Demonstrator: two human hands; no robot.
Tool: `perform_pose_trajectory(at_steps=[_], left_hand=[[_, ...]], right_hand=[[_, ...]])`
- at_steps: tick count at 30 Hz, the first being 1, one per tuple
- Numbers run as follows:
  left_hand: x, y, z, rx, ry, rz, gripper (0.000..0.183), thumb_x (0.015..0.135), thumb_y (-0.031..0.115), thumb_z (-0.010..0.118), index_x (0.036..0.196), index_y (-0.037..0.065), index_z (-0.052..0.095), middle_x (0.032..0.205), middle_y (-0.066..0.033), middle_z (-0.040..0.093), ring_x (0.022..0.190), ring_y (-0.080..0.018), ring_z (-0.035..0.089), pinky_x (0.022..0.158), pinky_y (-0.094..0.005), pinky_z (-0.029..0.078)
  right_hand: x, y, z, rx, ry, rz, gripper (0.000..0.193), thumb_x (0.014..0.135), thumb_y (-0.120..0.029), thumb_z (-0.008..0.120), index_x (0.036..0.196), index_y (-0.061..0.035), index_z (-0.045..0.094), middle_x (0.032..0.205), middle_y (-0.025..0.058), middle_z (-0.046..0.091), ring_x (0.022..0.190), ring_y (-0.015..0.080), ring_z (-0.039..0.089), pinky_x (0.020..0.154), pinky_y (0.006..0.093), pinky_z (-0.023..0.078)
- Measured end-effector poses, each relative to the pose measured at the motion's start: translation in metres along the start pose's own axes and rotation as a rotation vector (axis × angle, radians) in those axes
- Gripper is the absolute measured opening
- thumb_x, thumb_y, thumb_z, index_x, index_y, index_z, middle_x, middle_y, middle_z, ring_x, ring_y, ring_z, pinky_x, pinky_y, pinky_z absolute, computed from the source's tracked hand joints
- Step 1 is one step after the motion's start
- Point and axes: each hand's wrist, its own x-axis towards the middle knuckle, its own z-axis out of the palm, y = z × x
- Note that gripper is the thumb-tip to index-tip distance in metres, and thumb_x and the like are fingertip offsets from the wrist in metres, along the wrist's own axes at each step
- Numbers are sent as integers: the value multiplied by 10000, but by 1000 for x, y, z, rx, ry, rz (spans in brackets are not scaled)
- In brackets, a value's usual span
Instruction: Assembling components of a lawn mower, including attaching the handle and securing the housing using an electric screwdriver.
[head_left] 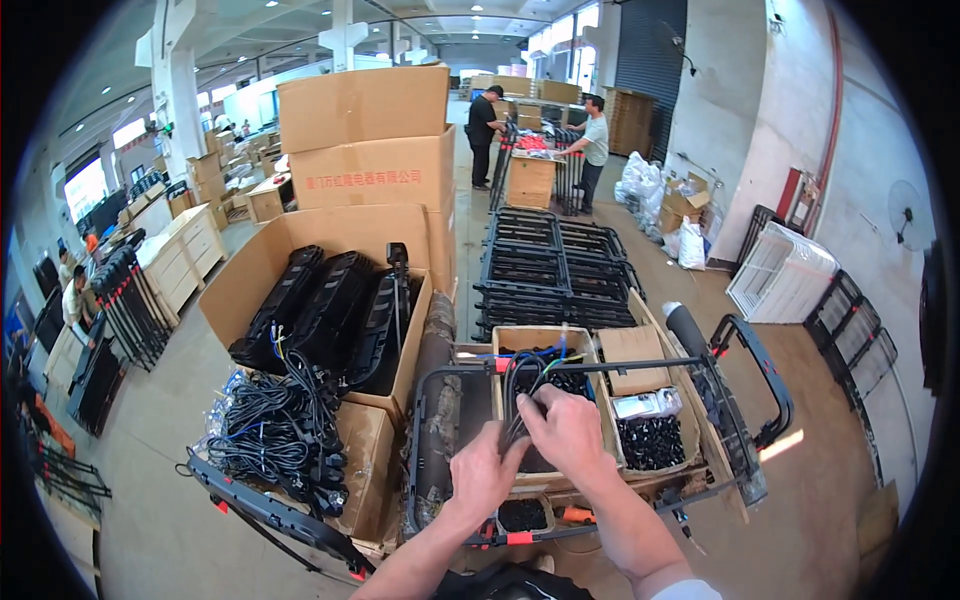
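Note:
Both hands are closed round a looped black cable [513,385] with blue and yellow-green wire ends sticking up. My left hand [481,468] grips its lower part, and my right hand [563,428] pinches it just to the right and a little higher. Beneath the hands lies a black metal frame [420,440] with rounded corners and red pieces on its bars. Under the frame, a cardboard box of small black parts [650,442] sits on the right. A pile of black cables with plugs [275,430] rests to the left.
An open carton [240,262] holding long black housings stands left, before tall stacked cartons [370,165]. Black frames [555,270] are stacked ahead. Two people [487,130] work at a far table. White racks [783,270] lean against the right wall. An orange-handled tool [577,515] lies near me.

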Motion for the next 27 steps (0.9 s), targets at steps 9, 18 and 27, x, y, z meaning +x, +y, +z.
perform_pose_trajectory(at_steps=[9,18,27], left_hand=[[13,-17,23,-1157,-569,-431,344,1105,396,572,1246,88,633,961,35,629,814,-53,542,686,-248,439],[5,-17,63,-1959,-720,-648,374,1120,453,506,1117,101,634,911,-18,669,867,-195,694,853,-355,582],[-9,-17,67,-1477,-480,-576,330,1101,461,565,1119,134,608,743,50,502,601,-86,514,545,-251,458]], right_hand=[[0,29,13,588,-107,379,304,938,-230,693,1032,55,742,782,68,709,606,116,629,555,304,514],[-5,59,23,854,-62,513,259,1084,-295,576,927,-89,592,684,-26,499,545,86,488,464,252,419],[-6,80,54,1081,1,625,292,1117,-322,531,928,-118,615,780,-3,618,608,130,539,571,305,450]])
